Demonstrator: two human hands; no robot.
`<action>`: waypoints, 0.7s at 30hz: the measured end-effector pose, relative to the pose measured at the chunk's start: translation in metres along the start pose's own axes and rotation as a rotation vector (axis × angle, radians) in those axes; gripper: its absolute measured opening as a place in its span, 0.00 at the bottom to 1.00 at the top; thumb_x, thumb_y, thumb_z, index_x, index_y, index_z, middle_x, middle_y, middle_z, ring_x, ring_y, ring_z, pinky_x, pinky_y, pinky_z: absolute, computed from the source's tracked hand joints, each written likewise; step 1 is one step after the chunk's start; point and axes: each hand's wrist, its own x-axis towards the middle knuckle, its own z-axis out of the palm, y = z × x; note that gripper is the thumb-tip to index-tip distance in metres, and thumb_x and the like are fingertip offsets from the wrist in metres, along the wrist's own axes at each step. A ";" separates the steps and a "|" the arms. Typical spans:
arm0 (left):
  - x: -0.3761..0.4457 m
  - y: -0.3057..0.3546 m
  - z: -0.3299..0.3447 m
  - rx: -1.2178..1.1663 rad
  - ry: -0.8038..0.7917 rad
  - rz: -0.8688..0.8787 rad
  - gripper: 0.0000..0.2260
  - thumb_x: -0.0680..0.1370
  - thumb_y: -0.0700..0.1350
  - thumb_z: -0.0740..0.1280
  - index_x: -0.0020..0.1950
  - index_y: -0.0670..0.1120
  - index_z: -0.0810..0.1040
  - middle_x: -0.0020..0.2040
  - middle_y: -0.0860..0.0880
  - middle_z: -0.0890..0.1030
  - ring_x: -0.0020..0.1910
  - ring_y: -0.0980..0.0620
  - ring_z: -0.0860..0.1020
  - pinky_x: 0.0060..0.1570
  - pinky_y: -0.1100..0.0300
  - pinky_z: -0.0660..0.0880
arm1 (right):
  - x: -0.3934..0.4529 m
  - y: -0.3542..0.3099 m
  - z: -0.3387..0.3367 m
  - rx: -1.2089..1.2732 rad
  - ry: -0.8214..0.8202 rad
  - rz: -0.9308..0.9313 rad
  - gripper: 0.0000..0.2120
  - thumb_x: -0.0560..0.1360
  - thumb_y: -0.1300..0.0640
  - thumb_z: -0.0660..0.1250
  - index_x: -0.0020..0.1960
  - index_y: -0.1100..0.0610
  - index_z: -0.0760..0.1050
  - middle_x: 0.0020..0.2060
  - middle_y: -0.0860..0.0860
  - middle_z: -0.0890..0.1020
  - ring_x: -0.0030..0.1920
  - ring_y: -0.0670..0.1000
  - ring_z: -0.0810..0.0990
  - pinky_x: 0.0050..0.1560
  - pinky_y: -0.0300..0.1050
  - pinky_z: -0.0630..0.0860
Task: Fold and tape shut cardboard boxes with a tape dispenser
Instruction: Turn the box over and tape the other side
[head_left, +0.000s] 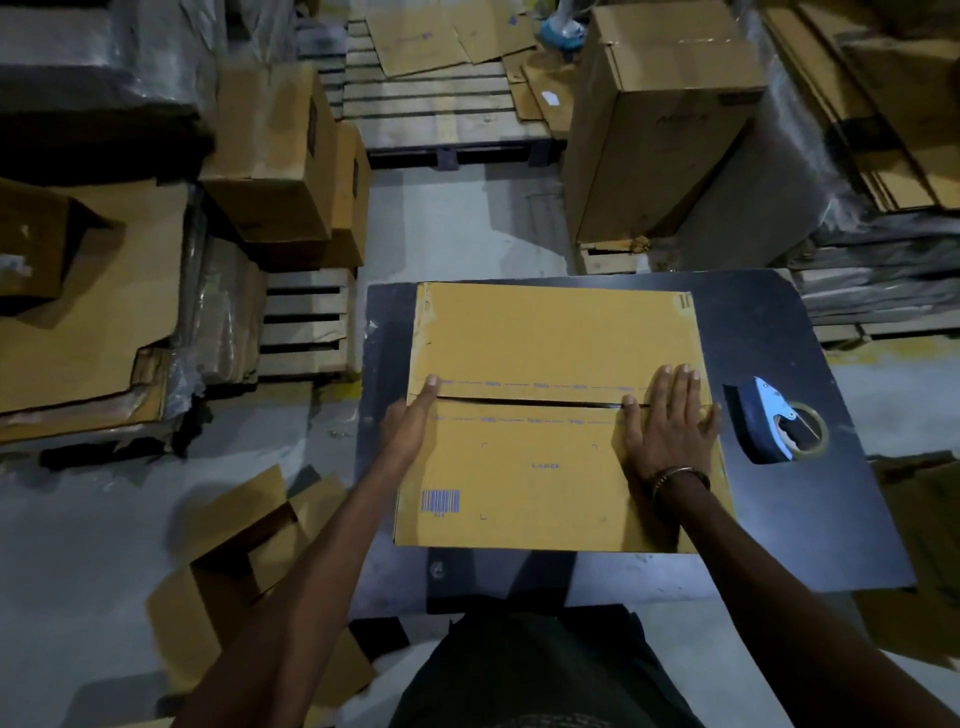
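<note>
A yellow-brown cardboard box (545, 338) stands on a dark table (779, 519), its two top flaps folded down with a narrow seam running left to right between them. My left hand (413, 421) presses at the left end of the seam, thumb on top, the other fingers hidden over the box's side. My right hand (670, 421) lies flat with straight fingers across the seam's right end. A blue tape dispenser (774, 421) with a roll of clear tape lies on the table just right of the box, untouched.
Opened cardboard pieces (234, 561) lie on the floor at the lower left. Stacked boxes (280, 166) and flattened cardboard on pallets stand to the left, a tall box (660, 130) at the back right, and a wooden pallet (441, 93) straight ahead.
</note>
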 end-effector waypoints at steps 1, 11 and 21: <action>-0.001 -0.001 0.001 0.034 0.008 0.008 0.45 0.72 0.81 0.60 0.75 0.47 0.77 0.66 0.44 0.82 0.67 0.39 0.79 0.65 0.42 0.76 | -0.001 0.000 0.000 0.003 0.002 -0.002 0.36 0.83 0.35 0.36 0.85 0.55 0.45 0.84 0.55 0.48 0.84 0.54 0.43 0.80 0.68 0.46; -0.007 -0.006 0.007 0.221 0.186 0.189 0.32 0.84 0.69 0.50 0.66 0.45 0.78 0.61 0.41 0.83 0.62 0.36 0.79 0.60 0.43 0.75 | -0.003 0.001 -0.004 0.059 0.046 0.034 0.37 0.83 0.31 0.41 0.85 0.50 0.47 0.84 0.55 0.50 0.84 0.56 0.46 0.80 0.68 0.50; -0.051 -0.005 0.080 0.660 0.399 0.824 0.22 0.82 0.42 0.61 0.77 0.45 0.74 0.79 0.44 0.70 0.79 0.43 0.67 0.78 0.42 0.61 | 0.009 0.013 -0.020 0.197 -0.037 0.172 0.47 0.76 0.21 0.46 0.84 0.50 0.44 0.81 0.61 0.57 0.77 0.64 0.63 0.70 0.65 0.66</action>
